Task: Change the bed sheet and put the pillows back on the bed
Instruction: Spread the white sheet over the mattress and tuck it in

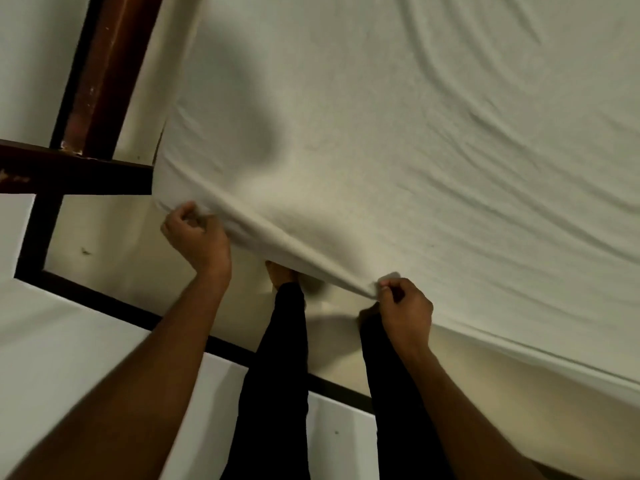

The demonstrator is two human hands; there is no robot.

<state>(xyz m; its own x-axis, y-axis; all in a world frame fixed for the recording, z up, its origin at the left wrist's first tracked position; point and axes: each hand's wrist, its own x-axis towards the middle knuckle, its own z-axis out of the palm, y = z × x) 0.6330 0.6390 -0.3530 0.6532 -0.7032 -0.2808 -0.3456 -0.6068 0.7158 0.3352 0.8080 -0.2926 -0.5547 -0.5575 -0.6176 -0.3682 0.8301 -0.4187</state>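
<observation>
Both hands [199, 233] [403, 306] — sheet edge [298, 247] between

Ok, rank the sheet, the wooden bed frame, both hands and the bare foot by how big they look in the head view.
1. sheet
2. wooden bed frame
3. left hand and right hand: look alike, not ranked
4. bare foot, only partly visible

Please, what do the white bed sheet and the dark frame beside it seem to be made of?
The bed sheet looks like thin woven cloth, perhaps cotton, matte off-white: it ripples and bunches where the left hand and right hand pinch its edge. The frame is probably wood under glossy reddish-brown varnish: bright streaks, small chipped spots.
</observation>
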